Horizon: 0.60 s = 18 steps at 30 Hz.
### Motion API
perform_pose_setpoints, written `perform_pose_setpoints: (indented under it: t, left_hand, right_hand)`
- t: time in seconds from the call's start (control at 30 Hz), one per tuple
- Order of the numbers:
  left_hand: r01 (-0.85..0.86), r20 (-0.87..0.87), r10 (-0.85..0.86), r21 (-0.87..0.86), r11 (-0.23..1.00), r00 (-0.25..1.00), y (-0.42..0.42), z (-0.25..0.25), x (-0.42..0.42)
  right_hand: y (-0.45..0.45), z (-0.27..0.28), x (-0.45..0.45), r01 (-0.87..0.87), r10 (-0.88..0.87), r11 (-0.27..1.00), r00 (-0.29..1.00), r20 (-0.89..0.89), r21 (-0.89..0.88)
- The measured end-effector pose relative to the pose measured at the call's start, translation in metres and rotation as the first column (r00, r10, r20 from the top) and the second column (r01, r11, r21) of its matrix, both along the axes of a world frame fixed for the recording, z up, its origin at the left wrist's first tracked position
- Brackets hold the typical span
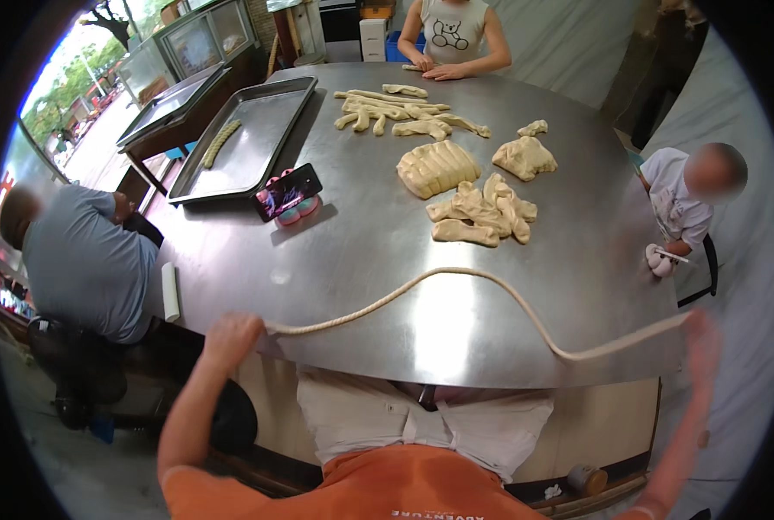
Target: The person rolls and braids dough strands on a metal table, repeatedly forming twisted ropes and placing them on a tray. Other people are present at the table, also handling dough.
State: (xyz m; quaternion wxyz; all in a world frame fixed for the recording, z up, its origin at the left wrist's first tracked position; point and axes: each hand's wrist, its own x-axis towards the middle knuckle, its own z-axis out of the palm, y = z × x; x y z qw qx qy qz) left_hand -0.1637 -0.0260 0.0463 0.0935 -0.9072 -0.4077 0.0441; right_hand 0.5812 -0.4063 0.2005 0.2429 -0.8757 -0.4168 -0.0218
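Note:
A long, thin rope of dough [468, 271] curves in a wave over the steel table. Its left part shows a twist. At its left end, near the table's front edge, my left hand [237, 338] is closed on the dough. My right hand [702, 338], blurred, grips the other end far out by the table's right side. Beyond the rope lies a pile of thick dough pieces [484, 214]. Behind the pile are a scored slab of dough [439, 169] and a smaller dough lump [525, 158].
Dough strips [393, 110] lie farther back. A baking tray [250, 136] holds one twisted dough piece [222, 144]. Beside it a phone [289, 193] leans on a pink stand. A white roller [170, 292] rests at left. People are at the left, the far side and the right.

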Motion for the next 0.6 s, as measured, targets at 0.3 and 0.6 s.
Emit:
perform_pose_setpoints:
  t: [0.3,0.6]
  left_hand:
    - [-0.462,0.441,0.32,0.265,0.847,0.839,0.093,-0.021,-0.13]
    - [0.364,0.42,-0.377,0.114,0.924,0.825,0.015,0.052,0.031]
  right_hand:
    - [-0.144,-0.209,0.286,0.314,-0.207,0.888,0.926,0.316,-0.337]
    - [-0.059,0.061,0.315,0.432,-0.472,0.874,0.648,0.597,0.222]
